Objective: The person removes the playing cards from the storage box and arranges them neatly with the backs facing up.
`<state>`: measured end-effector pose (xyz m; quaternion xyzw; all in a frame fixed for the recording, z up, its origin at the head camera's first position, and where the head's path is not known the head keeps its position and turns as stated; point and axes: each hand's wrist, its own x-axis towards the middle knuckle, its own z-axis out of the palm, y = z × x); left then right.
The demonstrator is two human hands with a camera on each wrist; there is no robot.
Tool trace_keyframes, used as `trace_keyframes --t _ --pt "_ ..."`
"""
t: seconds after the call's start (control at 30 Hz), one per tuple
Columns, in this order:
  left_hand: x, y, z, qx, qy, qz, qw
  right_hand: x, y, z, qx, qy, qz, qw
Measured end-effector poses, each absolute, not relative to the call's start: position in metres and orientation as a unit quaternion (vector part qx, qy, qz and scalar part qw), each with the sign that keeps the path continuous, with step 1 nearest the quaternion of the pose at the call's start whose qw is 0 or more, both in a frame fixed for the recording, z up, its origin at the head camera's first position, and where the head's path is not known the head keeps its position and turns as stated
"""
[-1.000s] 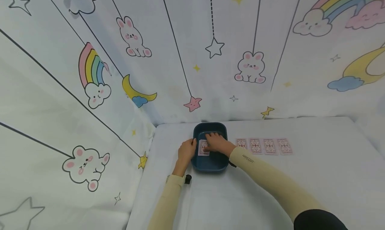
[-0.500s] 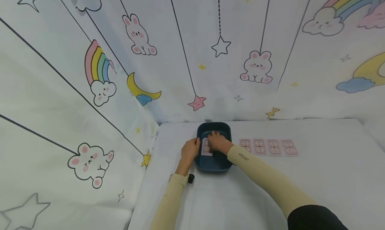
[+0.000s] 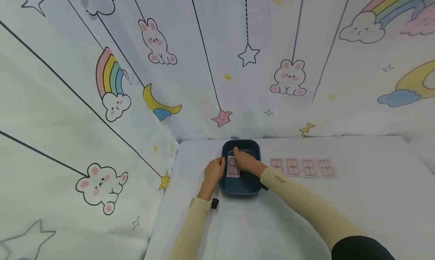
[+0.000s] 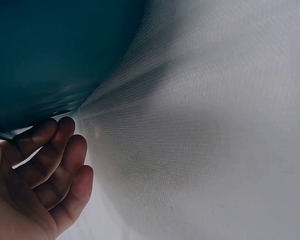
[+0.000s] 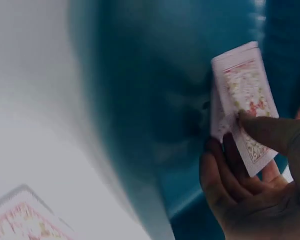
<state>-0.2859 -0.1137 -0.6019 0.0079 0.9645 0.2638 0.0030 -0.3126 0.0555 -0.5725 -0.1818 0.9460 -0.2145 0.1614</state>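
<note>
A dark blue rectangular plastic basin [image 3: 240, 189] stands on the white-covered table. At its left side my left hand [image 3: 214, 171] grips the rim. In the left wrist view, the bent fingers of that hand [image 4: 55, 180] lie against the outside of the basin [image 4: 50, 55]. Inside the basin, my right hand [image 3: 248, 162] pinches patterned playing cards [image 3: 233, 167], backs up. The right wrist view shows the thumb of my right hand [image 5: 255, 205] pressing on the top card [image 5: 242, 87], with another card edge fanned out beneath. How many cards are held is hidden.
To the right of the basin, several playing cards [image 3: 293, 167] lie face down in a row, slightly apart. One table card [image 5: 27, 220] shows in the right wrist view's lower left corner. A printed white curtain [image 3: 200, 63] hangs behind and to the left.
My right hand's fingers have drawn together, and more of the top card shows beside them. The left hand keeps its place at the rim. The head view has shifted slightly.
</note>
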Motion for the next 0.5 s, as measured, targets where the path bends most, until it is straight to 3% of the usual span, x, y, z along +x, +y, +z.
trace_keyframes --t 0.5 --pt "-0.285 -0.112 -0.604 0.003 0.966 0.257 -0.010 -0.290 0.094 -0.550 -0.150 0.878 -0.428 0.153"
